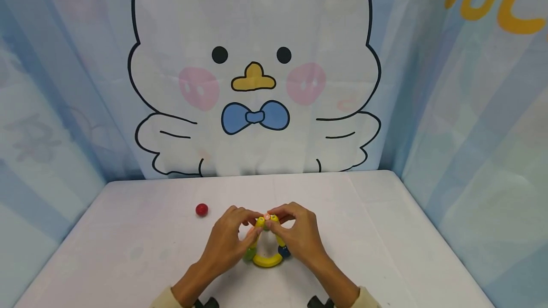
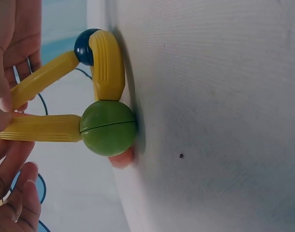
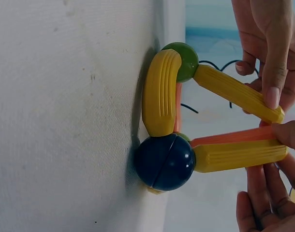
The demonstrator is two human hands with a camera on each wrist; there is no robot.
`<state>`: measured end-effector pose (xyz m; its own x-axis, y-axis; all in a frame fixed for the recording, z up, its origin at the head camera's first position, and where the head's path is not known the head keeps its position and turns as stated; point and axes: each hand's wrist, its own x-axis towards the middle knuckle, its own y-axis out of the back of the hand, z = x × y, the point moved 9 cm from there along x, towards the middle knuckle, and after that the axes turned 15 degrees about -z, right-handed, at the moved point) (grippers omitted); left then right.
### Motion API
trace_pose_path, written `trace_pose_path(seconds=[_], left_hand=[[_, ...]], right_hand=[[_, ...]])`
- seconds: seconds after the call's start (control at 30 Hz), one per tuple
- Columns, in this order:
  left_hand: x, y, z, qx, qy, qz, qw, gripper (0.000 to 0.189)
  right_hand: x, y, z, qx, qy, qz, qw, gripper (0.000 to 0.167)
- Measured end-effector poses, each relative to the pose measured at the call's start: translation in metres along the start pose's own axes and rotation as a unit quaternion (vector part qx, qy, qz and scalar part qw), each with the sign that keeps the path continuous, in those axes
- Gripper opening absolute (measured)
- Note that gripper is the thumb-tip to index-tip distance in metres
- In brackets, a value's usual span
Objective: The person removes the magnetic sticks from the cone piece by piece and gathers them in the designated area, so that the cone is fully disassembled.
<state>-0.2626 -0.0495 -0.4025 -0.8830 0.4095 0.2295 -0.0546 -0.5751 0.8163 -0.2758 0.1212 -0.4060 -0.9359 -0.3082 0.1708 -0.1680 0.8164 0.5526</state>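
A frame of magnetic building rods and balls stands on the table between both hands. At its base a curved yellow rod (image 1: 267,261) links a green ball (image 2: 109,128) on the left to a dark blue ball (image 3: 164,162) on the right. From each ball a straight yellow rod rises, the tops leaning close together. My left hand (image 1: 224,239) pinches the upper end of the left yellow rod (image 2: 46,128). With thumb and fingers, my right hand (image 1: 301,234) grips the top of the right yellow rod (image 3: 242,155). Behind that runs an orange rod (image 3: 232,137), partly hidden.
A red ball (image 1: 202,210) lies on the white-covered table (image 1: 128,251), beyond the left hand. Behind the table's far edge hangs a curtain (image 1: 257,151) printed with a cartoon duck, with more pale blue cloth at both sides.
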Motion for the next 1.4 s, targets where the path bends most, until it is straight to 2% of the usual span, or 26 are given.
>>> trace_pose_path(seconds=[0.37,0.73,1.03,1.23,1.4], left_hand=[[-0.001,0.008,-0.005,-0.022,0.008,0.006,0.9997,0.024],[-0.020,0.027,-0.023,-0.021,0.041,-0.003,0.9989,0.029],[-0.034,0.036,-0.040,-0.008,0.077,-0.030,0.9966,0.027],[-0.043,0.040,-0.056,0.005,0.106,-0.062,0.9925,0.023],[-0.047,0.038,-0.070,0.042,0.125,-0.093,0.9869,0.021]], right_hand=[[0.000,0.003,-0.001,-0.006,0.005,0.016,0.9998,0.015],[0.000,0.003,0.000,-0.013,0.001,0.018,0.9998,0.015],[-0.002,0.003,0.001,0.001,-0.002,0.015,0.9999,0.016],[-0.001,0.004,0.001,-0.002,0.001,0.018,0.9998,0.015],[-0.002,0.004,0.000,-0.005,0.003,0.017,0.9998,0.014]])
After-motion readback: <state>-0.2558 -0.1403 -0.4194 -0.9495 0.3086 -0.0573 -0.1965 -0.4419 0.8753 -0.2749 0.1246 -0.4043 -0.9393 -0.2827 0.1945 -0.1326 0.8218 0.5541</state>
